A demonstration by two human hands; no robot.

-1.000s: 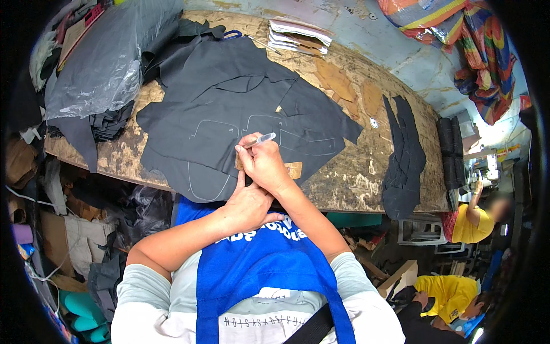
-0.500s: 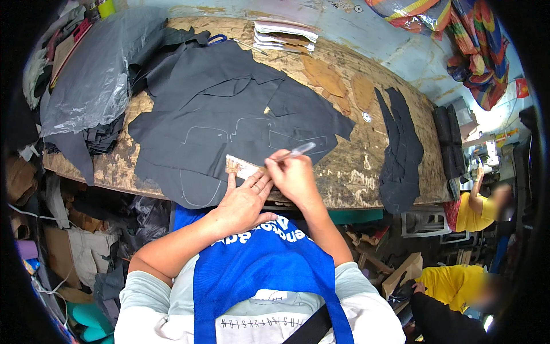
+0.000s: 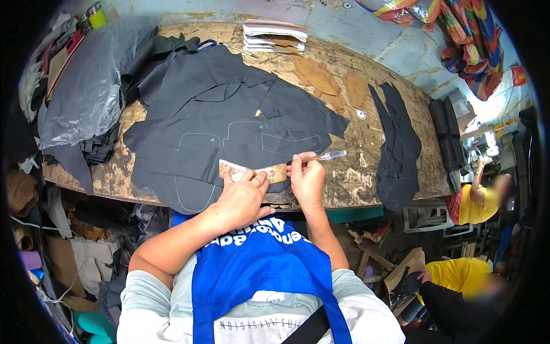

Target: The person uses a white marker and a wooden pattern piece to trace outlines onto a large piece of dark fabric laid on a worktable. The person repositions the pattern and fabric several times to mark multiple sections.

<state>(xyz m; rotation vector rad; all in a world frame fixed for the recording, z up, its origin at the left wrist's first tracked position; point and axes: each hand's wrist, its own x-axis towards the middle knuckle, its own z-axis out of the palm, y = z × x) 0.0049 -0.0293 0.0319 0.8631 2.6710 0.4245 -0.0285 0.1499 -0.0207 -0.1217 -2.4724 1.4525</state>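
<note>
A dark grey cloth (image 3: 229, 123) with chalk outlines lies spread on a worn wooden table (image 3: 366, 149). My left hand (image 3: 243, 195) presses a narrow tan cardboard template (image 3: 252, 171) flat on the cloth's near edge. My right hand (image 3: 306, 179) sits beside the template's right end and holds a pale marking pen (image 3: 323, 156), its tip pointing right over the table.
Black cut fabric pieces (image 3: 398, 146) lie at the table's right. Brown cardboard patterns (image 3: 321, 77) and a stack of papers (image 3: 274, 35) sit at the back. A grey plastic sheet (image 3: 86, 86) covers the left end. Two people in yellow (image 3: 475, 200) are at the right.
Both hands moved rightward along the cloth's near edge. The tan template, barely seen before, now lies flat under my left hand, and the pen has swung to point right.
</note>
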